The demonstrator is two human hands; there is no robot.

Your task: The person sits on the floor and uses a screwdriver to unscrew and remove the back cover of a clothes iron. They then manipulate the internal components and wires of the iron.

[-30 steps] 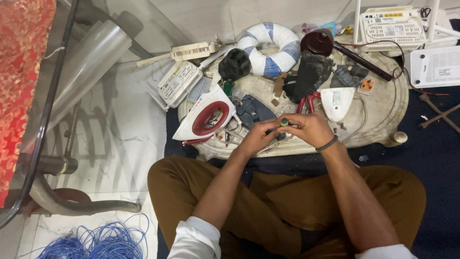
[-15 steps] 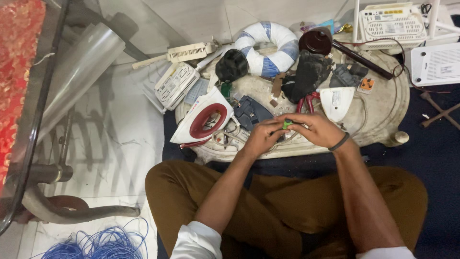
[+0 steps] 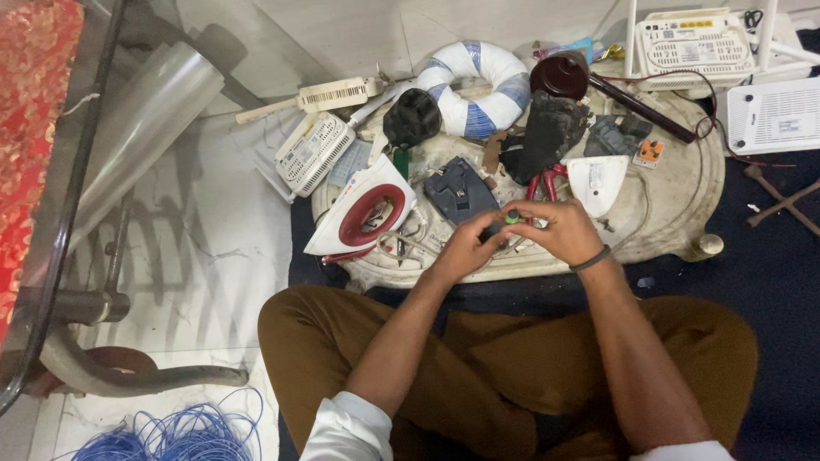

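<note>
— White marble floor, a dark rug, and a round worn tray (image 3: 683,201) crowded with appliance parts. Where are the hands?

— Both meet over the tray's near edge. The left hand (image 3: 465,248) and right hand (image 3: 555,229) pinch a small green part (image 3: 512,218) between their fingertips.

— Around them?

— A white and red iron (image 3: 363,213) lies left of the hands; red-handled pliers (image 3: 542,183) sit just behind. Blue wire (image 3: 171,431) coils near the knee.

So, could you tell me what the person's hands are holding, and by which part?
Both hands, left hand and right hand, meet on a small green-tipped item, pinched between the fingers. Which part of it they grip is too small to tell.
</note>
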